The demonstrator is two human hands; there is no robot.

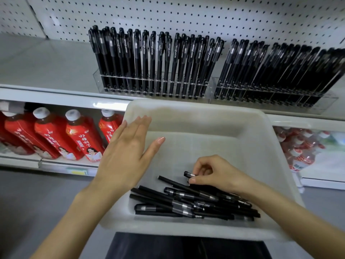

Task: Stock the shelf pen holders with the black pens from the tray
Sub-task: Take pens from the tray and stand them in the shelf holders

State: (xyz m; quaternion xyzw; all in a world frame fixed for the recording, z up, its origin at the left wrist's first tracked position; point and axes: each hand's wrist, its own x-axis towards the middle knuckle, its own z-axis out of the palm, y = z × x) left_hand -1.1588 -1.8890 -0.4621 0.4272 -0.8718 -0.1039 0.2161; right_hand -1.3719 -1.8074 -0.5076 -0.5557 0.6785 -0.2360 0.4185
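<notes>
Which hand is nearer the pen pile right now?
Right. The right hand pinches a pen on the pen pile; the left hand is open above the tray rim, left of it.

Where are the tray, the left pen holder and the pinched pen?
tray (186,107): head view, on its far rim.
left pen holder (96,79): head view, on its clear left end wall.
pinched pen (187,174): head view, on its exposed cap end.

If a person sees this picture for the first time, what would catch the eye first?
Probably the dense rows of black pens in clear holders on the upper shelf. Then the white tray below, where the right hand pinches one pen beside a loose pile; red juice bottles sit at left.
</notes>
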